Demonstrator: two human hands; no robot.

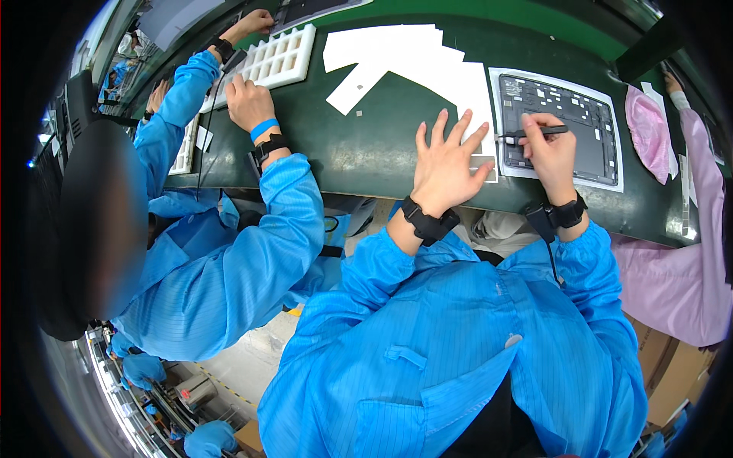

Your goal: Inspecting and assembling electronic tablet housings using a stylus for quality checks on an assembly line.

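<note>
My left hand (445,169) lies with fingers spread over the edge of a white paper sheet (473,88), pressing on it or just above it. Beside its thumb is a small grey strip (478,162). Black tweezers (556,130) are gripped in my right hand (551,156), tips pointing left toward that sheet's right edge. Below the tweezers and right hand is a dark, flat tablet-like housing (561,103) dotted with small white pieces. It rests on a white backing sheet (618,153). The tweezer tips are too small to tell whether they hold anything.
More white sheets (382,46) overlap on the green table (343,153). To the left, a co-worker's hand (250,103) is beside a white compartment tray (284,61). A pink cloth item (647,133) and a pink sleeve (702,175) are on the right.
</note>
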